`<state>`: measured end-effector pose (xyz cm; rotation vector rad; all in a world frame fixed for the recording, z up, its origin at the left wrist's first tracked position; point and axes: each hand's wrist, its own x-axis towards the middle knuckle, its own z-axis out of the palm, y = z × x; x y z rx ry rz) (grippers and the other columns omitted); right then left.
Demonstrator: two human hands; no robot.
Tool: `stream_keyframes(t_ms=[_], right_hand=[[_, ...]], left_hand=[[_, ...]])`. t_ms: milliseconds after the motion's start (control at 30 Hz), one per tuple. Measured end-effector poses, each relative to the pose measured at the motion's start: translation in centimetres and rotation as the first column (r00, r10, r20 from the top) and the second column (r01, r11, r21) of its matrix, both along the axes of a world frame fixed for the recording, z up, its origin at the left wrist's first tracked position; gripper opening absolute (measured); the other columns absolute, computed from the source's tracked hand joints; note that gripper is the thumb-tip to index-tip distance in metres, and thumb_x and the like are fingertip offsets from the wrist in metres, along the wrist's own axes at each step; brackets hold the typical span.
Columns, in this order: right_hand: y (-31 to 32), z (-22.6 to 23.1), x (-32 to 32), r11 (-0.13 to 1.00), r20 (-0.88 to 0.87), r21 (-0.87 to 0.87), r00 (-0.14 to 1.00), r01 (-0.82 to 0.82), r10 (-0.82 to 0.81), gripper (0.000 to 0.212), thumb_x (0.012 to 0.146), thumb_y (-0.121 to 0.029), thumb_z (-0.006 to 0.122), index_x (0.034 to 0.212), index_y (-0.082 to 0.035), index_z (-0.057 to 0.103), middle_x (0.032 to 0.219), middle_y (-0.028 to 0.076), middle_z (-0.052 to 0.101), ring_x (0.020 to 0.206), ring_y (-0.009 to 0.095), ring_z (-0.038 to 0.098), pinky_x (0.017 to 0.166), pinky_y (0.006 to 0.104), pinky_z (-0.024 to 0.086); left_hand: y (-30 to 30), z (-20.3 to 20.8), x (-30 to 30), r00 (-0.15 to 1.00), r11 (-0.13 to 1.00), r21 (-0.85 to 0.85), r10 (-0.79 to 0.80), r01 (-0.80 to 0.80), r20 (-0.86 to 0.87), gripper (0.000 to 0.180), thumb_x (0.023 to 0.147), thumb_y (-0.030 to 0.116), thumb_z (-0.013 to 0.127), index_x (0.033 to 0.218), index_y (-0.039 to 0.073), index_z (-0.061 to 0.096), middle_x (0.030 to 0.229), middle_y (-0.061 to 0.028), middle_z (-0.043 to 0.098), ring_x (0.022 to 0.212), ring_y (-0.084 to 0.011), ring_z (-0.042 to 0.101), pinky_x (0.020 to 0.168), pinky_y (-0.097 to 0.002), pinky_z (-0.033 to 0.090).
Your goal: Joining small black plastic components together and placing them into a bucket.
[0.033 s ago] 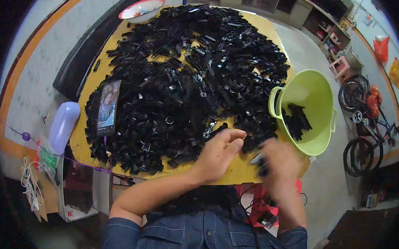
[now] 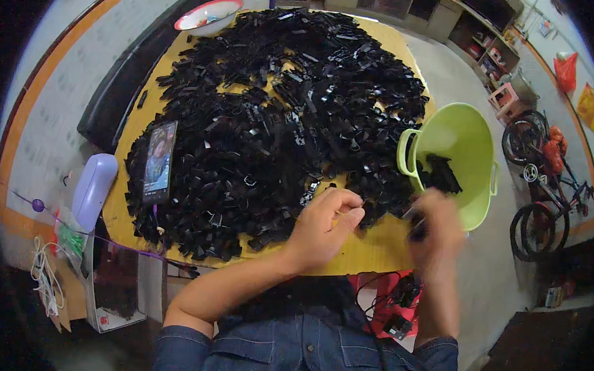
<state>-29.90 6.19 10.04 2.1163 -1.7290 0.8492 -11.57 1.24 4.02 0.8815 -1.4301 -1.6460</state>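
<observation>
Notably, right hand (image 2: 442, 225) blurred, dark piece (image 2: 417, 229) at fingers indistinct

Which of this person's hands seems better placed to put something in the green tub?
Probably the right hand: it is blurred, but it is right by the near rim of the green tub. The left hand is farther away, near the front edge of the yellow table.

Room, evidently in a home. Bicycle (image 2: 550, 191) along right wall; red bag (image 2: 566, 71) and yellow bag (image 2: 589, 107) hung above; stocked shelves (image 2: 491, 58), far right; low stool (image 2: 503, 98); yellow-topped bench (image 2: 380, 249) spread with black pieces (image 2: 245, 163).
</observation>
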Motion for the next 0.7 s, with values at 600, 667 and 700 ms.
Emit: stream_keyframes(t_ms=[600, 667, 700], right_hand=[[-1.9, -6.4, 4.1, 0.964, -0.046, 0.264, 0.999, 0.032, -0.021, 0.018, 0.064, -0.012, 0.071, 0.072, -0.005, 0.057, 0.082, 0.01, 0.055, 0.077, 0.028, 0.051, 0.063, 0.0368, 0.044], [-2.3, -7.0, 4.2, 0.967, -0.083, 0.22, 0.99, 0.128, -0.112, 0.017, 0.066, -0.015, 0.07, 0.072, -0.005, 0.057, 0.082, 0.01, 0.055, 0.078, 0.028, 0.05, 0.063, 0.0362, 0.044], [-2.3, -6.8, 4.1, 0.968, -0.083, 0.22, 0.991, 0.12, -0.104, 0.017, 0.066, -0.015, 0.07, 0.072, -0.005, 0.057, 0.082, 0.01, 0.055, 0.078, 0.028, 0.05, 0.063, 0.0362, 0.044]], left_hand=[[0.3, 1.5, 5.1, 0.836, 0.637, -0.767, 0.377, 0.077, 0.398, 0.013, 0.071, 0.006, 0.066, 0.082, 0.005, 0.061, 0.092, -0.0104, 0.062, 0.081, -0.0258, 0.061, 0.071, -0.0331, 0.05], [0.5, 1.7, 5.9, 0.848, 0.678, -0.734, 0.365, 0.042, 0.385, 0.012, 0.071, 0.004, 0.066, 0.082, 0.004, 0.06, 0.091, -0.0104, 0.061, 0.08, -0.0254, 0.061, 0.07, -0.0324, 0.051], [0.7, 1.8, 6.3, 0.874, 0.725, -0.689, 0.329, 0.01, 0.359, 0.013, 0.07, 0.004, 0.069, 0.08, 0.004, 0.061, 0.091, -0.0115, 0.062, 0.081, -0.0238, 0.061, 0.071, -0.0311, 0.05]])
